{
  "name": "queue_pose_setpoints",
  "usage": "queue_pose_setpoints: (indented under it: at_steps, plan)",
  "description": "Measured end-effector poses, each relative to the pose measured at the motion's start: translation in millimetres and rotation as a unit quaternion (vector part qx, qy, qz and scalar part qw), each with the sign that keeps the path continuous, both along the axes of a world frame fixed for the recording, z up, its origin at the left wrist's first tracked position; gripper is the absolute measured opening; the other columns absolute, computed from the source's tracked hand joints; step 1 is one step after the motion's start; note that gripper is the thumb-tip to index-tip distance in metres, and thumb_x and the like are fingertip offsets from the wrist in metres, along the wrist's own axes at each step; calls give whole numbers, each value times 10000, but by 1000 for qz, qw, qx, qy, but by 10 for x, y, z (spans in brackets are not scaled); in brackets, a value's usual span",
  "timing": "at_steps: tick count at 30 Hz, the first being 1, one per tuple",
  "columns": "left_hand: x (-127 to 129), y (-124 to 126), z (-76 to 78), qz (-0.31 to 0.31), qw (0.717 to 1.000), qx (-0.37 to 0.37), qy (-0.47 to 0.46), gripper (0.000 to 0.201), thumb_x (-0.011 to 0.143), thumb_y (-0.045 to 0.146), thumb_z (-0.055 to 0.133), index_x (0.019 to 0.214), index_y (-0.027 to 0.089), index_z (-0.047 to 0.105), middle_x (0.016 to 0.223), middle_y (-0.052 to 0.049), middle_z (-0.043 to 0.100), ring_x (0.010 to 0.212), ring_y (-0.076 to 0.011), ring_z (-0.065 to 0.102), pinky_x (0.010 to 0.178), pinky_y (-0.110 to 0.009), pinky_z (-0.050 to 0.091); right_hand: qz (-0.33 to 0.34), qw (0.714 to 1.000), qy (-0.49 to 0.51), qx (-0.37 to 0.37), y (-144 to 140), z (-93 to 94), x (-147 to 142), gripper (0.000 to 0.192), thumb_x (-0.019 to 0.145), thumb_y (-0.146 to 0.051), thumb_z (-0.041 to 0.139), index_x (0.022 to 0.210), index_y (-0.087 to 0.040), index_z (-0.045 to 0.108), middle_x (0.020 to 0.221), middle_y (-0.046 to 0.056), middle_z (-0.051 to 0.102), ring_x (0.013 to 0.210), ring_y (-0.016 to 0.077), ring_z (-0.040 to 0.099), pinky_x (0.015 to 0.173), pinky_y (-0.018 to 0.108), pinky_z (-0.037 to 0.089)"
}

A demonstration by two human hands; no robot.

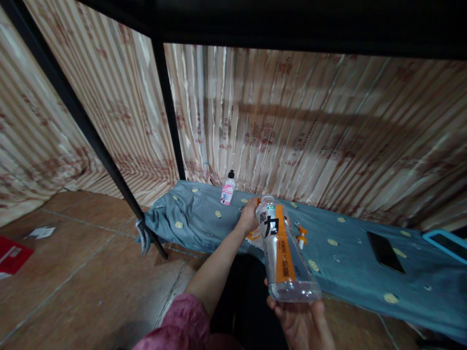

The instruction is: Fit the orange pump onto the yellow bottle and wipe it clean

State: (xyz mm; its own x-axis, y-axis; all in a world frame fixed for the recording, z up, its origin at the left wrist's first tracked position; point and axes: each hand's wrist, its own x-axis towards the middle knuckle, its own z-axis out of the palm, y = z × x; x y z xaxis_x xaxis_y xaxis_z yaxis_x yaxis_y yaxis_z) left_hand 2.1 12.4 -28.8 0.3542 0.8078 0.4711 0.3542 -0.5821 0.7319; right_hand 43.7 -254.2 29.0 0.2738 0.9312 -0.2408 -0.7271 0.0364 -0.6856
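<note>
A clear plastic bottle with a silver and orange label leans in front of me, its neck pointing away. My right hand supports its base from below, with fingers curled around the bottom edge. At the neck end, my left hand is closed against the bottle's side. A small orange bit shows by those fingers, and I cannot make out what it is. Just right of the bottle, an orange pump top rests on the blue cloth. Partly hidden behind the bottle lies an orange and white packet.
The blue patterned cloth covers a low bench. On it stand a pink-labelled bottle with a black top, a dark phone and a blue-framed object. Black metal posts and a dark overhead frame enclose the spot. A red box sits on the floor.
</note>
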Motion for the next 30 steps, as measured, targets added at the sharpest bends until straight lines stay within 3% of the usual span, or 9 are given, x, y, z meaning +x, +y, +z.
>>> queue_pose_setpoints:
  at_steps: [30]
  plan:
    - [0, 4, 9, 0, 1000, -1, 10, 363, 809, 187, 617, 1164, 155, 543, 1139, -108, 633, 1095, -238, 591, 978, -395, 508, -3, 1000, 8, 2, 7, 17, 3, 488, 624, -606, 840, 899, -204, 801, 948, 137, 803, 655, 173, 736, 595, 203, 582]
